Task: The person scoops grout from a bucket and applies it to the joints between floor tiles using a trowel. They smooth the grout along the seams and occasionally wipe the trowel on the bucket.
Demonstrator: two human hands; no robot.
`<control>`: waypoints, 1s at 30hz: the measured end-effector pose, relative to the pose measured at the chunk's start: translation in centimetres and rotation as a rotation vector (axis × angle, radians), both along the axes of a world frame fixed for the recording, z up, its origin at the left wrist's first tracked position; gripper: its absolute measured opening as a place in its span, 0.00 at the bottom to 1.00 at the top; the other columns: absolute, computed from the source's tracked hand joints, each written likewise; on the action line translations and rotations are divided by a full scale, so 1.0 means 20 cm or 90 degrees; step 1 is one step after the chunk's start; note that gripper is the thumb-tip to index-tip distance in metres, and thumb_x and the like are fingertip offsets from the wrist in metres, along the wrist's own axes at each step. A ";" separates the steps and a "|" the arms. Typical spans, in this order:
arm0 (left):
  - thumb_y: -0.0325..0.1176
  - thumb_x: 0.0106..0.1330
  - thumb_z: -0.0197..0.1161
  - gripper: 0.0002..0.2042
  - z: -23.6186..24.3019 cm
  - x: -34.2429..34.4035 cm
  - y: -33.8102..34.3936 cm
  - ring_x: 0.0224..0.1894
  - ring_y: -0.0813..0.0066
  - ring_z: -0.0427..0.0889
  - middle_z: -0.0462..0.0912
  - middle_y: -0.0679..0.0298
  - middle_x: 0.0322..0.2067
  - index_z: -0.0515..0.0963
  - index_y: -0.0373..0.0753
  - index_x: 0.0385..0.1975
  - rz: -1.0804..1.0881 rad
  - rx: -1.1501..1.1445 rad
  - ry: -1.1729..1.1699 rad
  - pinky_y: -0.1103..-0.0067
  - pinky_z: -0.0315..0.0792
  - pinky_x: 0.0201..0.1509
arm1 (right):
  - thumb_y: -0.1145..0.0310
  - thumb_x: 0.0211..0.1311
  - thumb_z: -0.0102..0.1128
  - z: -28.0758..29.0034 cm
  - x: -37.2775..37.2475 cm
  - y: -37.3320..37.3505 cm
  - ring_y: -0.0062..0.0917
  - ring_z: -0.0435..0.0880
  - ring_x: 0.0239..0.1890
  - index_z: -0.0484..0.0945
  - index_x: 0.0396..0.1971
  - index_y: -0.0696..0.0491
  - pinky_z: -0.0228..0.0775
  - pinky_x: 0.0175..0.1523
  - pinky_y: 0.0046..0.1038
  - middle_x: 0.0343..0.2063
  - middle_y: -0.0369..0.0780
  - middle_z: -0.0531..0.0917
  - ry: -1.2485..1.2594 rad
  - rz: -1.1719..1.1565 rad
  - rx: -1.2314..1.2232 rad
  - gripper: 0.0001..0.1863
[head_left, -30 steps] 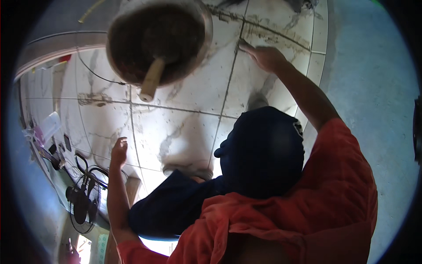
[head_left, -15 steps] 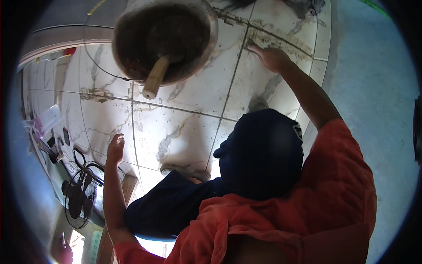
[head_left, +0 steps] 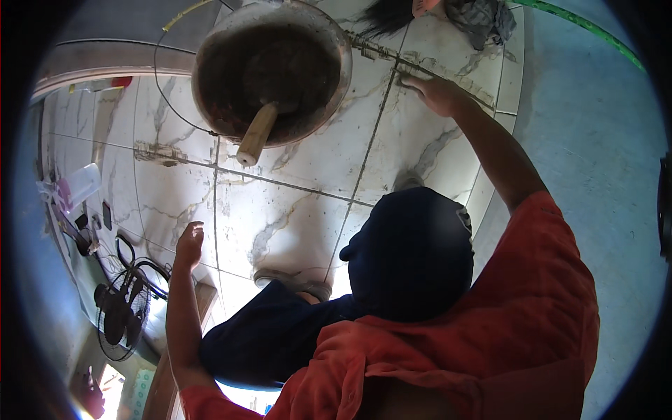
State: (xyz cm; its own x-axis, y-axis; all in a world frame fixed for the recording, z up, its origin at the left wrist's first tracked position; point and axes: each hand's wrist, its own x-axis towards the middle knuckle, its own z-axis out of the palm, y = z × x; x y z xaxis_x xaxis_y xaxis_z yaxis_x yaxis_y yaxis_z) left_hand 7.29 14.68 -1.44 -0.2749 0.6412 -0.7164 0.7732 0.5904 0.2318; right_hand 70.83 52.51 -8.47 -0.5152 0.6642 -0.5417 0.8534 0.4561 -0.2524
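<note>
Right hand (head_left: 432, 92), upper right: fingers extended to a dark joint (head_left: 376, 126) in the tiled floor (head_left: 301, 164); could not tell if pinching. Left hand (head_left: 189, 246), left of centre: loosely curled, fingers parted. Bucket (head_left: 227, 31), upper centre, wooden handle (head_left: 257, 134) jutting out.

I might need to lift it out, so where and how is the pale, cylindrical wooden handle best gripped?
Probably around the free end of the pale, cylindrical wooden handle, coming from the near side, lower in the picture: it slants out over the near rim of the round, grey-brown bucket, while its other end is lost in the dark interior.
</note>
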 end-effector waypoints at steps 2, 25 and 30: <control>0.33 0.72 0.56 0.14 -0.01 0.01 -0.01 0.51 0.58 0.83 0.84 0.51 0.48 0.75 0.42 0.55 -0.006 -0.035 -0.010 0.69 0.75 0.56 | 0.62 0.72 0.49 -0.03 -0.03 0.01 0.46 0.84 0.46 0.66 0.66 0.36 0.75 0.53 0.45 0.43 0.51 0.84 0.012 -0.022 0.022 0.23; 0.35 0.73 0.55 0.14 -0.05 0.01 0.12 0.53 0.56 0.82 0.84 0.50 0.48 0.76 0.40 0.54 -0.020 0.000 -0.022 0.68 0.74 0.58 | 0.63 0.73 0.44 -0.10 -0.10 -0.45 0.44 0.84 0.45 0.67 0.65 0.37 0.75 0.51 0.45 0.40 0.49 0.85 0.032 -0.073 -0.027 0.22; 0.34 0.73 0.56 0.13 -0.04 -0.01 0.12 0.53 0.56 0.83 0.84 0.51 0.48 0.75 0.41 0.54 -0.027 0.070 -0.006 0.68 0.74 0.56 | 0.65 0.72 0.49 0.02 -0.07 -0.51 0.45 0.85 0.41 0.67 0.65 0.41 0.75 0.47 0.46 0.36 0.50 0.85 -0.005 -0.053 -0.043 0.22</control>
